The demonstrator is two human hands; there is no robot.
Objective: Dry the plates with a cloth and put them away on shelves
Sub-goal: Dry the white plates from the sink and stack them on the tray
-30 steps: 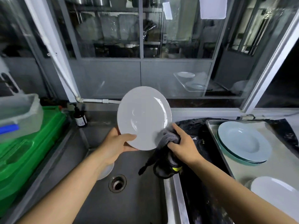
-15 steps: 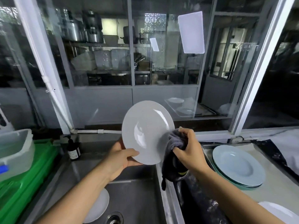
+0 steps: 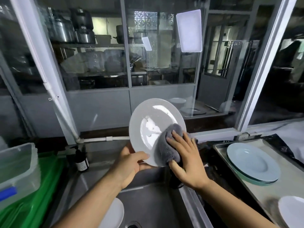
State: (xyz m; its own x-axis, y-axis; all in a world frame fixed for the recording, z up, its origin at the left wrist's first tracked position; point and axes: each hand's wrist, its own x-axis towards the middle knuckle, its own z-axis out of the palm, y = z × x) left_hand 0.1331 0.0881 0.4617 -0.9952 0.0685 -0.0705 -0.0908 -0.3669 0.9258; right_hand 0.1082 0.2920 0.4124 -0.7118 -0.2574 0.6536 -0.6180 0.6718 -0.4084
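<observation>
No legible text; R hand (image 3: 187, 160) presses cloth (image 3: 167, 145) on plate (image 3: 151, 129).

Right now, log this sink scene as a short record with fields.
held plate: white plate, tilted up over the sink
left hand: grips the plate's lower rim
right hand: flat fingers press the grey cloth on the plate's face
plate surface: wet patches left of the cloth
tray at right: stack of pale blue plates, another white plate
in sink: one more white plate
</observation>
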